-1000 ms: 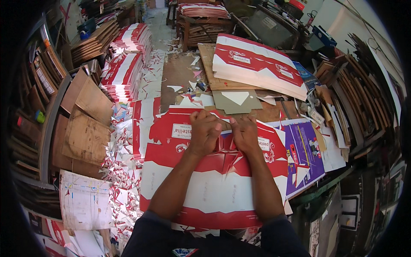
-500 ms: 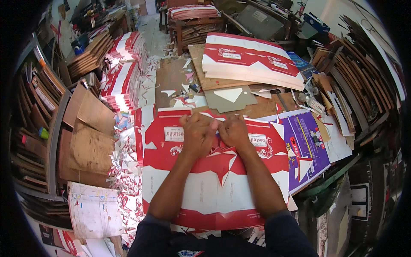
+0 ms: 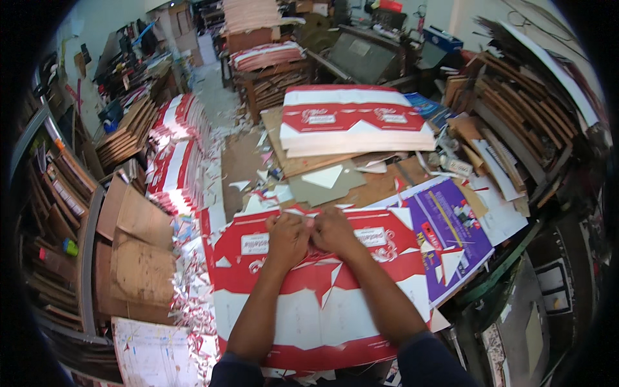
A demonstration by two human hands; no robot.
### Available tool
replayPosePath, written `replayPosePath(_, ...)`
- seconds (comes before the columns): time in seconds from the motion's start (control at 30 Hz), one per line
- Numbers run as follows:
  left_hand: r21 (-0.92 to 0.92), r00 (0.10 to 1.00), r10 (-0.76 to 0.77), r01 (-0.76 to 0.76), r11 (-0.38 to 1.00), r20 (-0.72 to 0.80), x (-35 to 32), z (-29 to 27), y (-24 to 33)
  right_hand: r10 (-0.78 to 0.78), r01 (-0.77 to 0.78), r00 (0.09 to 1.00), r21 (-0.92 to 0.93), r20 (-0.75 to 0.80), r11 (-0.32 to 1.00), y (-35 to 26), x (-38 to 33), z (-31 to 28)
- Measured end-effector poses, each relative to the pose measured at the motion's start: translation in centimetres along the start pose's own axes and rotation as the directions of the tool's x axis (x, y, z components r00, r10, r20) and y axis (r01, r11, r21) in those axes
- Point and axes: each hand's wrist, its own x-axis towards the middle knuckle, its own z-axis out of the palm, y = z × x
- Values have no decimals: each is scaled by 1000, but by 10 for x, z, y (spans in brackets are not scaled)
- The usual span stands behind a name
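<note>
A stack of red and white printed card sheets point(image 3: 361, 300) lies flat in front of me, with die-cut outlines and a split down the middle. Both my hands are at its far middle edge, side by side. My left hand point(image 3: 288, 240) is closed, fingers curled over the red card. Close against it, my right hand point(image 3: 334, 233) is closed on the same card. The fingertips and the card between them are mostly hidden. Just nearer than the hands, a loose pointed red and white flap point(image 3: 327, 284) sticks up from the sheets.
Farther off, a thick pile of matching sheets point(image 3: 354, 138) rests on boards. A purple printed sheet point(image 3: 445, 232) lies to the right. Torn scraps point(image 3: 193, 290) cover the left side, near a brown wooden board point(image 3: 142, 271). More stacks point(image 3: 174, 168) stand at the far left.
The whole view has tilted up, so everything sits lower and more of the room's far end shows. My hands stay closed at the same card edge, turned slightly.
</note>
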Motion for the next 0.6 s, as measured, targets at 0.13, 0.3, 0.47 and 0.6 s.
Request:
replayPosePath(0.13, -6, 997, -50, 51, 999, 65, -3, -2, -3, 27, -24, 999, -71, 43, 997, -3, 3, 8)
replayPosePath(0.3, -7, 993, -64, 65, 998, 101, -2, 4, -6, 13, -12, 1000, -127, 8, 992, -1, -2, 6)
replayPosePath(0.47, -21, 998, -49, 50, 999, 47, -5, -10, -3, -4, 2, 999, -30, -53, 1000, -15, -1, 1)
replayPosePath(0.6, -5, 995, -62, 62, 998, 77, -7, -3, -8, 13, -10, 999, -98, 33, 995, -14, -1, 1)
